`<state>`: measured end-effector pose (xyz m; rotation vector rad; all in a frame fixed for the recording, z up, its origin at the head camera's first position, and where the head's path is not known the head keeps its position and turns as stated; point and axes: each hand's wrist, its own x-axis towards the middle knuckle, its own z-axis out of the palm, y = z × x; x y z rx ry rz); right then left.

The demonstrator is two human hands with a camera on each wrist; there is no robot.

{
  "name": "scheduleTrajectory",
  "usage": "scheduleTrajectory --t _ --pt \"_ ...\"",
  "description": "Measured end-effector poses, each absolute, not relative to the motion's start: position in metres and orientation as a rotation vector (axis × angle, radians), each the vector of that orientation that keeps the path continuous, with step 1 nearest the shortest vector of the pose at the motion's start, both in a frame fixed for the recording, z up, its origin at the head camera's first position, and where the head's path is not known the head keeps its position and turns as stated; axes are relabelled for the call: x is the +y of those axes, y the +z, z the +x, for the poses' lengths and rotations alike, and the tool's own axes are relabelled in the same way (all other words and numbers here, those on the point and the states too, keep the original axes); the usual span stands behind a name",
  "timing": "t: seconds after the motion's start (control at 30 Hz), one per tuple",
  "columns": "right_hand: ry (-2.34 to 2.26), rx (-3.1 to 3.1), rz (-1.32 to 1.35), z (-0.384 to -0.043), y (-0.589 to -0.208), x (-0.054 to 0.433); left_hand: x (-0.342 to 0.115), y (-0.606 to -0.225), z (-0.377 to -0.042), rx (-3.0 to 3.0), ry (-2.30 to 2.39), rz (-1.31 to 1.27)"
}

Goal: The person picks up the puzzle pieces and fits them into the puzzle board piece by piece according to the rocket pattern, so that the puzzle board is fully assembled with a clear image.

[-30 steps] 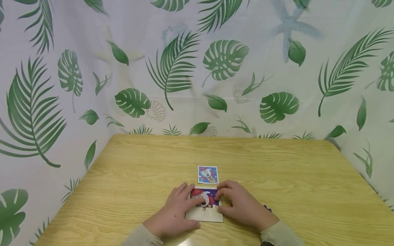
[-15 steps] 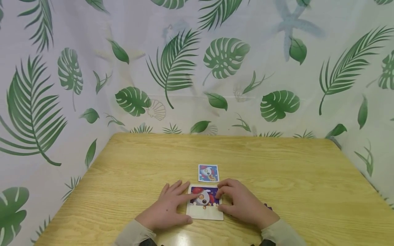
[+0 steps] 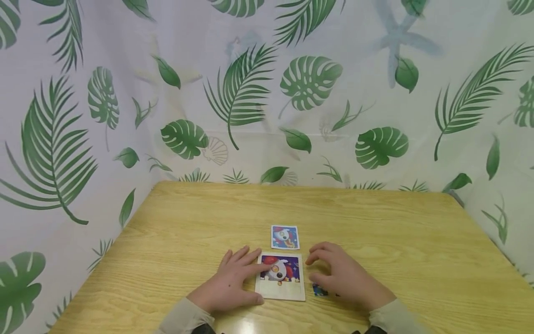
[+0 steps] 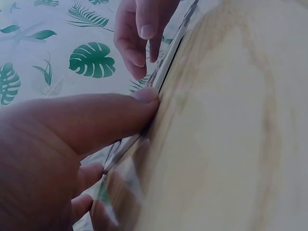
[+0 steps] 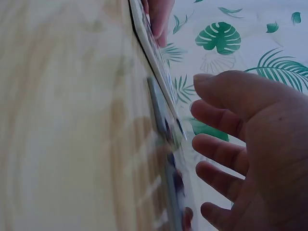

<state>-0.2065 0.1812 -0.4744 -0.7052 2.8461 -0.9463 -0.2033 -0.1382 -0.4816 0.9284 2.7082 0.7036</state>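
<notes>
A square jigsaw puzzle tray (image 3: 283, 292) lies flat on the wooden table, its upper half filled with a white and red cartoon character on purple and its lower half bare. My left hand (image 3: 229, 285) lies spread along its left side, with the index finger reaching onto the picture. Just right of the tray, my right hand (image 3: 344, 278) hovers with loosely bent fingers and holds nothing. Below its thumb shows a loose blue puzzle piece (image 3: 320, 290), partly covered by the hand. The right wrist view shows loose pieces (image 5: 161, 108) lying beside the tray, under the fingers (image 5: 216, 149).
A small picture card (image 3: 285, 237) with a similar character lies just beyond the tray. The wooden table (image 3: 200, 218) reaches back to a white curtain (image 3: 250, 153) printed with green leaves.
My right hand has moved off the tray's right edge to the right, over the loose pieces. My left hand has slid slightly left, uncovering more of the picture.
</notes>
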Motion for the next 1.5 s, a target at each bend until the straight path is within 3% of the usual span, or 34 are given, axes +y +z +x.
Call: scheduleTrajectory --t 0.57,1.5 --pt "-0.781 2.856 -0.716 -0.188 -0.474 0.21 -0.139 -0.482 -0.204 2.685 0.734 0.93" --pt "-0.725 2.926 -0.819 -0.187 -0.474 0.206 -0.14 -0.484 -0.204 2.684 0.751 0.95"
